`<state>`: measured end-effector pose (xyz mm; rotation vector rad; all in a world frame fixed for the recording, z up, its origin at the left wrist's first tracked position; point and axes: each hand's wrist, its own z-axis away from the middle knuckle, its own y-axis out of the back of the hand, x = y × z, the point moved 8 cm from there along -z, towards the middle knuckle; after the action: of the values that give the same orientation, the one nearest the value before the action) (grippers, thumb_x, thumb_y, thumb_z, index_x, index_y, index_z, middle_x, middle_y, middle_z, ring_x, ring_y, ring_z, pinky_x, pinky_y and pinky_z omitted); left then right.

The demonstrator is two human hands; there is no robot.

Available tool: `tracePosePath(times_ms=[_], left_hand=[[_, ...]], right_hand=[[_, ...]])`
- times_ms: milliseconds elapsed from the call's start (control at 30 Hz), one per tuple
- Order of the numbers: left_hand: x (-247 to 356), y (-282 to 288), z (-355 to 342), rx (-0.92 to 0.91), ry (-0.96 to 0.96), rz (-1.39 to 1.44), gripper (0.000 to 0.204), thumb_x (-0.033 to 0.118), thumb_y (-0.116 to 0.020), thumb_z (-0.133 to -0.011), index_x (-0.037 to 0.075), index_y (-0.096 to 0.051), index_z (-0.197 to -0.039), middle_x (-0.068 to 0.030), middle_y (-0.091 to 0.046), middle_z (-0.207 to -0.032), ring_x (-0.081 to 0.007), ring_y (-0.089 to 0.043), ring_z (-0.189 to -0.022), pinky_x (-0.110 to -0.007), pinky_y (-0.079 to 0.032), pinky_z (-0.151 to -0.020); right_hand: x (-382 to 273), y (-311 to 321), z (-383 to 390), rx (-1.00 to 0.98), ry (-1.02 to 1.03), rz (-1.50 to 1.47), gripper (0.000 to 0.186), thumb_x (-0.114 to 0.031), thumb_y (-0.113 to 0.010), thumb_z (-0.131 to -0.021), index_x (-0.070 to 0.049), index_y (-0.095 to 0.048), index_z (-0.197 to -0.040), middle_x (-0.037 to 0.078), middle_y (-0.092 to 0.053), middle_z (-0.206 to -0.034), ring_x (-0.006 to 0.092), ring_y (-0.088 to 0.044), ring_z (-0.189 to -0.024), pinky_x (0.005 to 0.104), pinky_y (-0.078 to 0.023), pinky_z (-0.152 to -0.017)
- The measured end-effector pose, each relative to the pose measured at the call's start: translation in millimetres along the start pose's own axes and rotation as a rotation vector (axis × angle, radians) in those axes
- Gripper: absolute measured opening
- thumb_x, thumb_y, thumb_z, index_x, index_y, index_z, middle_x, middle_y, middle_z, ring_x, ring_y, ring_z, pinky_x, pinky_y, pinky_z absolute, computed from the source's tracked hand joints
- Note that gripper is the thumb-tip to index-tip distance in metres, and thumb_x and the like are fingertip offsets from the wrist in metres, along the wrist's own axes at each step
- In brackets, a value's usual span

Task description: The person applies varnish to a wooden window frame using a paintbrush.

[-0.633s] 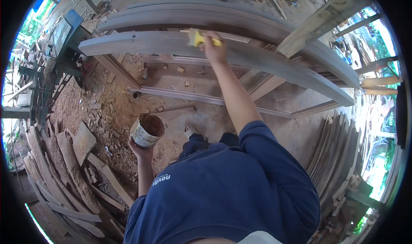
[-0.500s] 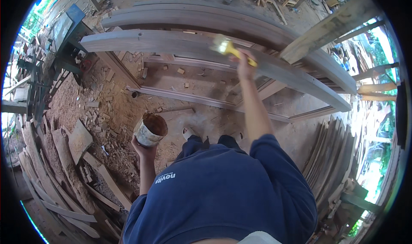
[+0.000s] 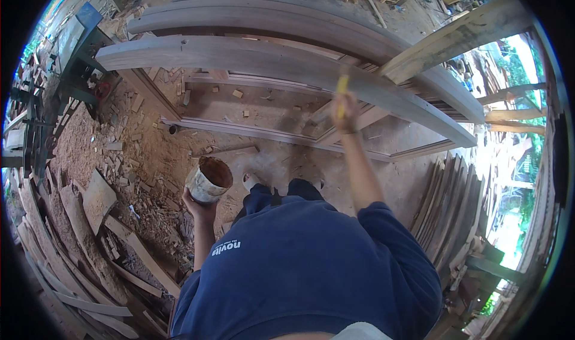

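My left hand (image 3: 200, 207) is closed round the lower side of a stained, whitish can (image 3: 205, 187); its open top shows a brownish inside. Out over the near beam, my right hand (image 3: 345, 114) grips a paintbrush by its yellow handle (image 3: 342, 88). The brush is smeared by motion, its head close to the near face of a long planed wooden beam (image 3: 239, 54). Whether the bristles touch the wood I cannot tell. Behind that beam runs a second wooden beam (image 3: 263, 24), and below them lie the rails of a wooden frame (image 3: 251, 130).
A rough post (image 3: 455, 38) slants across the beams at right. Sawdust and offcuts (image 3: 129, 142) cover the floor at left, beside long bark-edged slabs (image 3: 90, 238). Stacked boards (image 3: 446, 208) lean at lower right. A dark green machine (image 3: 81, 52) stands far left.
My right hand has come slightly nearer to me, and the brush has swung from pointing leftward to upright, further right along the beam. My left hand still holds the can.
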<state>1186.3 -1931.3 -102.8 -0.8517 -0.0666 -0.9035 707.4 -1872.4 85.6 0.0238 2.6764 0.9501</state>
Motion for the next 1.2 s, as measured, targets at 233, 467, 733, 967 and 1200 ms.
tracePosePath(times_ms=[233,467,733,967,1200], left_hand=[[6.9,-10.7,-6.2,0.071,-0.053,-0.066,0.063,0.058,-0.044,-0.085,0.020,-0.047,-0.135,-0.0057,-0.050,-0.136,-0.0307,-0.049,-0.123,-0.053,-0.041,-0.095],[-12.4,-12.2,7.5,0.051,0.001,-0.083,0.065,0.058,-0.041,-0.086,0.019,-0.043,-0.138,-0.0071,-0.045,-0.139,-0.0332,-0.043,-0.128,-0.054,-0.040,-0.095],[-37.2,-24.3,-7.9,0.080,0.072,-0.099,0.065,0.059,-0.047,-0.084,0.020,-0.045,-0.137,-0.0052,-0.047,-0.139,-0.0302,-0.043,-0.129,-0.055,-0.036,-0.102],[-33.1,-55.5,-4.1,0.053,0.019,-0.129,0.068,0.055,-0.044,-0.086,0.012,-0.044,-0.138,-0.0099,-0.052,-0.135,-0.0308,-0.049,-0.125,-0.050,-0.038,-0.103],[-26.7,-45.5,6.0,0.054,-0.003,-0.188,0.064,0.054,-0.043,-0.088,0.012,-0.045,-0.136,-0.0098,-0.053,-0.133,-0.0301,-0.051,-0.122,-0.050,-0.040,-0.102]], right_hand=[[-42.3,-70.8,7.7,-0.176,-0.012,-0.569,0.026,0.004,-0.063,-0.080,-0.008,-0.066,-0.103,0.011,-0.059,-0.100,0.0269,-0.063,-0.085,0.0353,-0.051,-0.070],[153.4,60.9,146.1,0.065,-0.363,0.086,0.008,0.002,-0.056,-0.091,-0.001,-0.064,-0.093,0.012,-0.060,-0.095,0.0219,-0.061,-0.092,0.0328,-0.054,-0.082],[140.7,102.4,92.3,0.337,-0.476,-0.065,0.005,-0.003,-0.057,-0.089,-0.004,-0.062,-0.087,0.009,-0.061,-0.089,0.0233,-0.057,-0.090,0.0346,-0.047,-0.083],[8.8,-18.5,41.2,0.292,-0.214,-0.252,0.013,0.001,-0.060,-0.085,-0.009,-0.066,-0.086,0.004,-0.067,-0.092,0.0241,-0.057,-0.094,0.0324,-0.046,-0.085],[-16.4,-101.5,-3.7,-0.109,-0.516,-0.992,0.015,-0.002,-0.055,-0.094,-0.005,-0.067,-0.102,0.012,-0.062,-0.108,0.0194,-0.065,-0.094,0.0265,-0.056,-0.069]])
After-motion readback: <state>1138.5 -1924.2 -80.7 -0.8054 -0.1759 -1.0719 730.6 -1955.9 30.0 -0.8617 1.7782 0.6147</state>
